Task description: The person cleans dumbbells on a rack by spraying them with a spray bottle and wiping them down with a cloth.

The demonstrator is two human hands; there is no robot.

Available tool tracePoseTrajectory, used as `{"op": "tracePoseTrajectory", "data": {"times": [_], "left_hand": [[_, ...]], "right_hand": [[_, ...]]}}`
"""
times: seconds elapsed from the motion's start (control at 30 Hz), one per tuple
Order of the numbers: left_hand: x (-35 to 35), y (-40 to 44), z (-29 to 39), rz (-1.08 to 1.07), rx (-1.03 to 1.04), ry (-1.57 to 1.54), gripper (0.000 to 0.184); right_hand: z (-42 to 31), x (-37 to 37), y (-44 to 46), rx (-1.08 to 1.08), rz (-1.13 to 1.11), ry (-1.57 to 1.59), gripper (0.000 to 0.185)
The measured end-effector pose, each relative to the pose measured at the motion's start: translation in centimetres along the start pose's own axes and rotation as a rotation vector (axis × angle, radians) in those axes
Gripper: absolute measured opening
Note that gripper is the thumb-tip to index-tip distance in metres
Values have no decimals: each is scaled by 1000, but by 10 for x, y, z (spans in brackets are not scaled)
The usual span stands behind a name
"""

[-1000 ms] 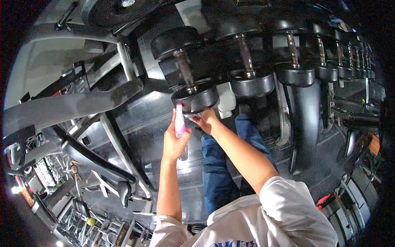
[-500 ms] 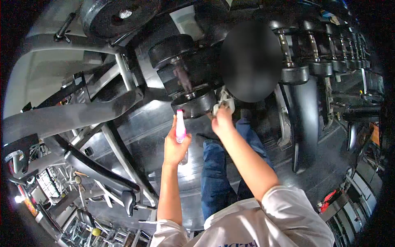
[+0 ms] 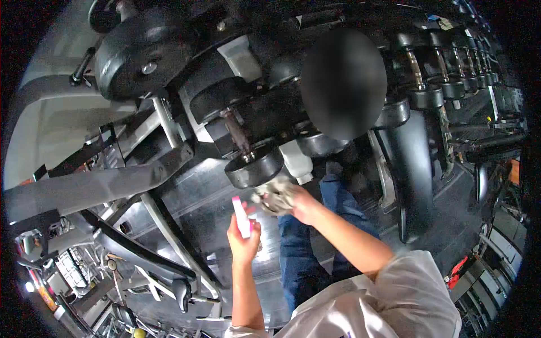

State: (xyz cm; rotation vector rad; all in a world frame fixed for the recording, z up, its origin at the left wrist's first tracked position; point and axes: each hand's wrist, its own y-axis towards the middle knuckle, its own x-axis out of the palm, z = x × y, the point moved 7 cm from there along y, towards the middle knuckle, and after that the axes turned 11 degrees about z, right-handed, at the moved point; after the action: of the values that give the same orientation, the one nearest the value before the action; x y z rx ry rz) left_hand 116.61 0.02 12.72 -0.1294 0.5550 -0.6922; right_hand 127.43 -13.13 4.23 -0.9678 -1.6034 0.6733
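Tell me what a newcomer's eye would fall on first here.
Probably the bright white-and-pink bottle in the left hand, just below mid-picture. Next, the pale crumpled cloth in the right hand, by the near end of the leftmost dumbbell. Then the row of black dumbbells stretching away to the upper right.

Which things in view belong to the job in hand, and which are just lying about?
In the job:
pink-and-white bottle, in left hand
cloth, in right hand
nearest dumbbell, likely

Just about, apparently:
weight plate, upper left
red object, lower right
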Motion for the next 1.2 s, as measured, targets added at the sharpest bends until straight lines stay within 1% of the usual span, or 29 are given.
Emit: {"op": "tracePoseTrajectory", "data": {"times": [0.03,0.07,0.1,0.13,0.17,0.23,0.27,0.3,0.37,0.43,0.47,0.5,0.53,0.57,0.6,0.67,0.7,0.8,0.83,0.87,0.93,1.0,1.03,1.1,1.13,1.2], "left_hand": [[3,-6,-6,23,-31,-60,52],[6,-11,-10,26,-25,-64,52],[11,-17,-14,-15,-31,-102,52],[19,-20,-13,-59,-34,-136,53],[28,-22,-2,-51,-85,-185,52],[48,-21,25,-84,-89,-163,50],[58,-17,32,-107,-77,-119,49],[69,-10,51,-127,-13,-10,50],[92,5,87,-118,-86,-124,53],[114,25,111,-105,-47,-268,52],[124,33,130,-94,-37,-291,48],[133,43,132,-108,-55,-311,45],[140,51,142,-117,-32,-296,44],[147,58,157,-128,-7,-286,44],[155,63,168,-122,-12,-302,41],[162,73,176,-98,-23,-253,33],[166,77,178,-99,-14,-260,30],[174,80,178,-60,-15,-225,27],[178,80,175,-61,-10,-222,27],[179,80,169,-13,-17,-244,28],[183,75,171,62,-17,-313,33],[188,68,173,94,-4,-302,35],[189,64,173,125,11,-293,37],[193,54,163,121,-8,-275,38],[196,47,155,117,-28,-283,40],[201,32,148,96,-76,-243,42]], "right_hand": [[-14,-20,-11,-70,24,-5,32],[-32,-38,-23,-178,27,-78,34],[-53,-52,-35,-283,29,-151,36],[-75,-59,-53,-303,15,-170,38],[-98,-62,-72,-326,2,-184,40],[-121,-76,-95,-294,80,-99,38],[-123,-90,-96,-292,82,-133,38],[-124,-107,-94,-302,77,-116,38],[-110,-133,-89,-269,41,-242,46],[-96,-144,-86,-271,117,-228,45],[-89,-145,-86,-270,99,-204,45],[-84,-144,-88,-271,86,-178,45],[-78,-144,-92,-231,105,-154,44],[-72,-145,-92,-213,118,-178,31],[-70,-145,-97,-218,90,-216,30],[-75,-139,-112,-236,20,-268,32],[-71,-145,-114,-201,7,-303,32],[-60,-171,-116,-169,4,-240,30],[-61,-181,-117,-167,10,-337,30],[-63,-192,-118,-164,18,-435,29],[-86,-203,-126,-149,33,-450,28],[-109,-215,-133,-87,105,-502,27],[-112,-225,-131,-81,103,-510,27],[-121,-243,-127,-203,102,-511,28],[-124,-247,-128,-140,151,-495,27],[-127,-257,-127,-129,161,-550,27]]}}
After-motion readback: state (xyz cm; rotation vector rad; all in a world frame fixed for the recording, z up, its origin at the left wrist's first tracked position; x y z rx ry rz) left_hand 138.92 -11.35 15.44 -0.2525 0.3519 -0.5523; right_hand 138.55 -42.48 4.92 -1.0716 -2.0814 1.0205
